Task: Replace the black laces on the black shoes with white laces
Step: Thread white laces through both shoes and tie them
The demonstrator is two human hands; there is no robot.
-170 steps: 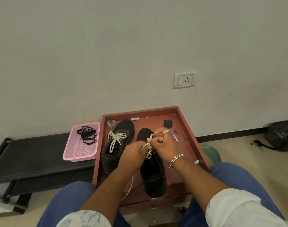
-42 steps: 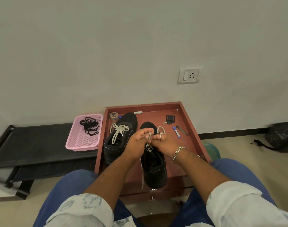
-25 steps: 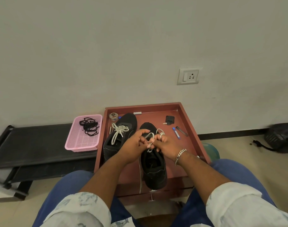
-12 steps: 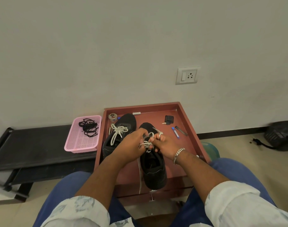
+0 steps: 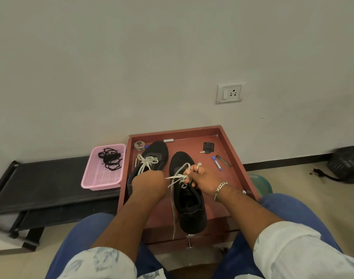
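White lace point(image 5: 177, 178) on right shoe point(image 5: 187, 190) is pinched by right hand point(image 5: 202, 177) fingers – left hand point(image 5: 150, 183) is curled at its other strand, grip hidden. Both shoes are set in red tray point(image 5: 230, 150) – black laces point(image 5: 109, 158) are left in pink basket point(image 5: 95, 183)

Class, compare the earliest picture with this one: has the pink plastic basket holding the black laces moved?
No. The pink plastic basket sits on the black bench, beside the red wooden tray's left wall, as before.
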